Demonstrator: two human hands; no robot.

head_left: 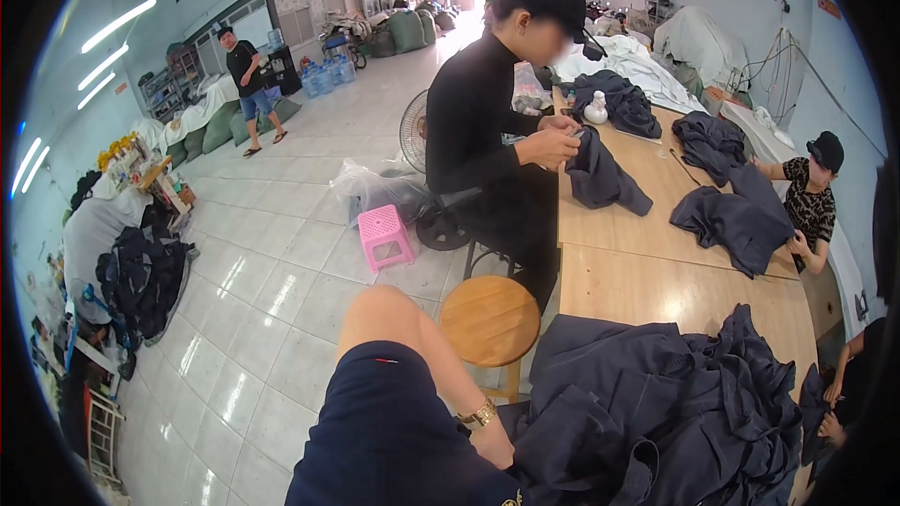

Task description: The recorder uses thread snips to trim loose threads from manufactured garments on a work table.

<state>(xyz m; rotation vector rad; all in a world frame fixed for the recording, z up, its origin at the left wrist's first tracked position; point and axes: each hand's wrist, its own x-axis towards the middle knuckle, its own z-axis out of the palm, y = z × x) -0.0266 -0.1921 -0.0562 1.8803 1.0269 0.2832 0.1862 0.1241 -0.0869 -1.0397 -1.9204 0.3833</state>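
Your left hand (494, 445), gold watch (479, 414) at the wrist, meets the left edge of dark garments (656, 403) heaped on the desk's (684, 281) near end, its fingers hidden, their grip impossible to tell; your right hand is out of view.

own hands (494, 448) visible: 1 | pink stool (384, 221): 1 | wooden stool (489, 320): 1 | floor fan (412, 131): 1

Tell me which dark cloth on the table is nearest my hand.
The large heap at the near end of the table, by your left hand; the other dark cloths lie farther off.
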